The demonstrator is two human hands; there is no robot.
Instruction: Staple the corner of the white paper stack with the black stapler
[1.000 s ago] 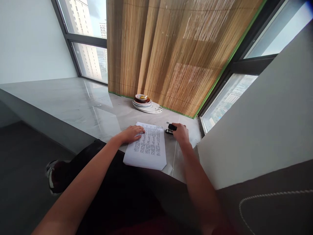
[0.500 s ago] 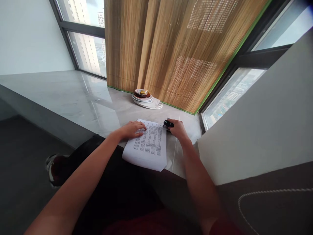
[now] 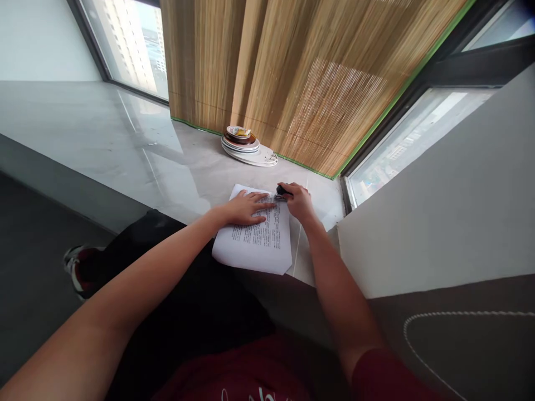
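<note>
Printed paper (image 3: 259,250) lies on the pale stone ledge, its near edge hanging past the front and curling. My left hand (image 3: 248,208) rests flat on the upper part of the sheet, fingers spread toward the right. In my right hand (image 3: 298,199) is a small black stapler (image 3: 282,192), gripped from the right side. The stapler's front end is at the paper's top right corner. Whether the paper sits between its jaws is too small to make out.
Behind the paper a stack of plates (image 3: 242,147) stands on the ledge (image 3: 188,167). A bamboo blind (image 3: 259,72) hangs at the back, with windows on both sides. A grey wall (image 3: 438,195) rises on the right, near a white cord (image 3: 460,313).
My left hand has slid right across the paper, toward the stapler, with its fingers more spread. The stapler has come against the paper's top right corner. The view has tilted down.
</note>
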